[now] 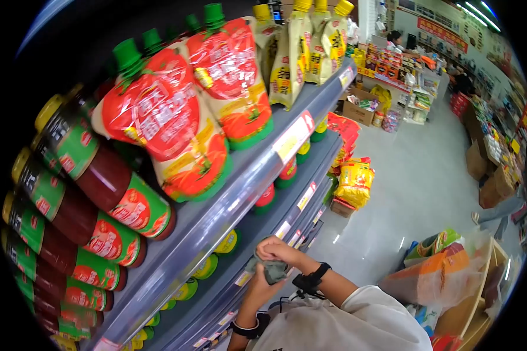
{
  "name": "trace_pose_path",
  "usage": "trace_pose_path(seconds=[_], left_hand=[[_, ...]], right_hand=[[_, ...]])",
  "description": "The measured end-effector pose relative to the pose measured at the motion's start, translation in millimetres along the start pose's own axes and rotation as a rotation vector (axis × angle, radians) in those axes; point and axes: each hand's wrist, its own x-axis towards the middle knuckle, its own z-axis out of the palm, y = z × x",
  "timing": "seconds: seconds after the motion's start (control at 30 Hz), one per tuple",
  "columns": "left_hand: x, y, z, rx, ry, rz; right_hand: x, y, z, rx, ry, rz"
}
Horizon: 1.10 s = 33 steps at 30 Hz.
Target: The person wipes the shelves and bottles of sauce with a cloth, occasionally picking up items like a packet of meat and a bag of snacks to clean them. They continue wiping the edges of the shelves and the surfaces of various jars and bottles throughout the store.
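A grey cloth (274, 271) was bunched between the person's two hands, beside the shelf (208, 213) edges; whether it touched them could not be told. The right hand (282, 253) had its fingers curled closed over the upper part of the cloth, while the left hand (264, 286) gripped it from below, its fingers partly hidden. Red pouches (161, 126) with green caps stood on the top shelf, between dark red bottles (108, 175) and yellow-capped pouches (298, 55).
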Motion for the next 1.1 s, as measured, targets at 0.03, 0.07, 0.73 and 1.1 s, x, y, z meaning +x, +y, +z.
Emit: trace_pose_path(seconds=[0.03,0.07,0.73,1.1], left_hand=[[-4,10,-2,0.089,-0.018,0.005],[-11,18,-5,0.176,-0.036,0.004],[-170,-29,-89,0.073,-0.092,-0.264],[-118,-69,-81,0.133,-0.297,-0.099]], right_hand=[[1,-3,1,-0.026,-0.029,0.069],[3,0,7,-0.024,-0.05,0.087],[38,107,143,-0.067,-0.592,0.21],[18,87,114,-0.43,-0.076,0.134]])
